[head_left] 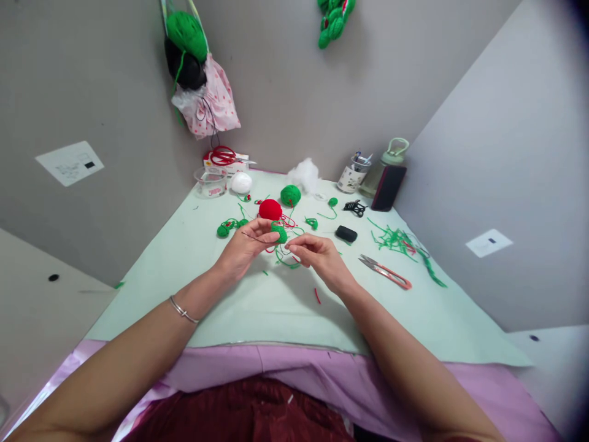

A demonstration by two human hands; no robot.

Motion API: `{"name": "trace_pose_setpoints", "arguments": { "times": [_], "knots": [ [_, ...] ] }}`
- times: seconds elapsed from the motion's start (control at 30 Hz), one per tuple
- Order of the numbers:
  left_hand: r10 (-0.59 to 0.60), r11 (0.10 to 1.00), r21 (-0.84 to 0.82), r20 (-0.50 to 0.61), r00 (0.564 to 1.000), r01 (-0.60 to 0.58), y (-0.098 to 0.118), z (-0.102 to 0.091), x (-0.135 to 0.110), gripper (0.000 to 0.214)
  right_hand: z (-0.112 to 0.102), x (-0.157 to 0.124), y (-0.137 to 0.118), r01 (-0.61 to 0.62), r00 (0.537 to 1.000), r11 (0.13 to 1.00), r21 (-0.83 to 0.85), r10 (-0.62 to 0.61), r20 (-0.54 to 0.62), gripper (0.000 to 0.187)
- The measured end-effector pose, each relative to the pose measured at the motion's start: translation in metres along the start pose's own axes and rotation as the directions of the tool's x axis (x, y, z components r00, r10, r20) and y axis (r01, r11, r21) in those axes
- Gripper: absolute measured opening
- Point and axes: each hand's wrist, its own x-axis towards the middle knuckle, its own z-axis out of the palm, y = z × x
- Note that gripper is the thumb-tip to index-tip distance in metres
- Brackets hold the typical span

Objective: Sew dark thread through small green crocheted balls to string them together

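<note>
At a pale green desk [285, 319], a person's left hand [248, 244] pinches a small green yarn piece [279, 234] between thumb and fingers, raised near the middle, just on the near side of a red yarn ball [270, 209]. The piece should handle as light, soft and grippy, hardly fragile, and is best held by its rounded sides. It looks bright green, compact and textured. At right, the right hand's [318, 253] thumb and index finger press together beside it; whatever they hold is too small to tell. Farther right lie 1 pair of orange-handled snips [391, 275] and cut green yarn [391, 238].
</note>
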Motion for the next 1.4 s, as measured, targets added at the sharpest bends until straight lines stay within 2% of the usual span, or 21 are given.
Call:
{"name": "trace_pose_setpoints", "arguments": {
  "times": [0.33,0.43,0.57,0.73,1.0,1.13,1.3,1.4],
  "knots": [
    [0.045,0.995,0.089,0.023,0.999,-0.047,0.001,-0.002,-0.001,0.030,-0.004,-0.001,0.002,-0.003,0.999,1.000,0.013,0.003,0.045,0.026],
    [0.083,0.988,0.129,0.023,0.996,-0.086,-0.003,-0.001,-0.001,0.030,0.001,-0.001,0.002,-0.014,1.000,0.996,0.093,0.013,0.012,0.023],
    [0.142,0.973,0.179,0.021,0.990,-0.143,-0.009,0.003,-0.002,0.031,0.011,0.000,0.001,0.003,0.999,0.986,0.164,0.005,-0.054,0.029],
    [0.154,0.973,0.174,-0.007,0.988,-0.150,-0.008,0.006,-0.003,0.032,0.010,0.005,0.003,-0.006,0.998,0.982,0.189,0.017,-0.052,0.027],
    [0.119,0.979,0.165,0.023,0.993,-0.121,-0.004,0.002,-0.004,0.034,-0.004,0.009,0.009,-0.069,0.995,0.983,0.173,0.055,0.084,0.026],
    [0.106,0.989,0.097,0.056,0.993,-0.111,0.004,0.002,-0.004,0.048,-0.003,0.008,0.010,-0.087,0.994,0.983,0.159,0.074,0.084,0.024],
    [0.039,0.991,-0.131,-0.007,0.999,-0.039,0.016,-0.012,0.005,0.033,-0.002,0.008,0.012,-0.100,0.990,0.981,0.165,0.081,0.116,0.023],
    [0.031,0.981,-0.190,-0.015,0.999,-0.033,0.022,-0.020,0.008,0.028,-0.003,0.009,0.015,-0.101,0.991,0.975,0.196,0.081,0.110,0.024]
  ]
}}
